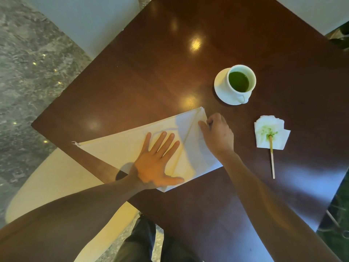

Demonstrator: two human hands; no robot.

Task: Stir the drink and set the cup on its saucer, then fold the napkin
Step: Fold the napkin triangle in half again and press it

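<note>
A white cup [243, 76] holding a green drink stands on its white saucer [220, 85] at the table's right middle. The white cloth napkin [117, 146] lies folded into a triangle near the front of the table, with one flap turned over along a crease. My left hand [158, 161] rests flat on the napkin, fingers spread. My right hand [217, 133] presses its fingertips on the napkin's folded right flap, close to the top corner. A wooden stirrer [272, 159] lies to the right, its green-stained tip on a small paper napkin [270, 132].
The dark wooden table [188, 59] is glossy, with its left corner near the napkin's far tip. Pale chair seats [49, 178] stand at the front left and at the back. A grey stone floor [22, 72] shows on the left.
</note>
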